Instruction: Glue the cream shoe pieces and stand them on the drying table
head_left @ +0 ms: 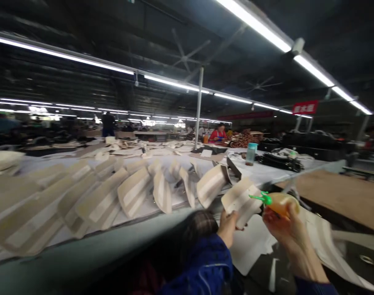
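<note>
My left hand (pixel 228 227) is closed on the lower edge of a curved beige panel (pixel 240 200) with paler stripes. In my right hand (pixel 283 227) is a squeeze bottle (pixel 282 203) of amber liquid, lying on its side with the fingers wrapped round it. Its green nozzle (pixel 263 198) points left, over or in front of the panel's right side; whether it touches cannot be told. Just below the hands lies a flat whitish sheet (pixel 251 246). More striped beige pieces (pixel 320 229) lie to the right of my right hand.
Rows of similar curved panels (pixel 134 190) stretch along the white-topped table (pixel 181 200) to the left. A capped clear bottle (pixel 251 153) stands farther back. A brown board (pixel 337 192) is at the right. A metal pole (pixel 199 106) rises from the table; a person in red (pixel 217 134) is beyond it.
</note>
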`<state>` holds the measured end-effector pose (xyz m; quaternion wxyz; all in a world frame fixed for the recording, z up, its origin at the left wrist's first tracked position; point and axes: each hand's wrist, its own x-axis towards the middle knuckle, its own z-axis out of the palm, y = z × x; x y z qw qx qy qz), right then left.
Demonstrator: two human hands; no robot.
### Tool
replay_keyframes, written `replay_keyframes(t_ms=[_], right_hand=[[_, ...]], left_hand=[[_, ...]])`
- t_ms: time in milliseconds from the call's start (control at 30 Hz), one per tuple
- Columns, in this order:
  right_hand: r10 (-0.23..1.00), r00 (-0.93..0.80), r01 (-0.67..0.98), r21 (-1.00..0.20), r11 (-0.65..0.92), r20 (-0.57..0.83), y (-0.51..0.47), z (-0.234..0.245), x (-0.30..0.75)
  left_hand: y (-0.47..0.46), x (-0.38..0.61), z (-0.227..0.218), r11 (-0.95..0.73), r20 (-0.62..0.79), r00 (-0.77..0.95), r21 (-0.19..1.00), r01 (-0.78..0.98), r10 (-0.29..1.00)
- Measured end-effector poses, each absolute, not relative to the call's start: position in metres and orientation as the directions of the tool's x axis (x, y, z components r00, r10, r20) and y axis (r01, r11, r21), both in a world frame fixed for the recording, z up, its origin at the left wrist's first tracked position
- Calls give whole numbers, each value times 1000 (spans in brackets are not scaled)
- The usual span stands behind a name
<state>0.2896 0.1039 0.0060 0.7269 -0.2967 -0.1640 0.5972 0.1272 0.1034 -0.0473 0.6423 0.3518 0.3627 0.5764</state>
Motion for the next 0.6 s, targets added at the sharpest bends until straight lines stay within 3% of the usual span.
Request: replay_keyframes(t_ms=[233,600], right_hand=[[964,249,-832,-531,163,-94,123,-5,304],[968,251,-827,-520,212,-4,121,-7,333]], left_hand=[[112,130,-62,145,-123,81,903,-404,989],[114,137,-70,180,-151,110,923,-339,982]])
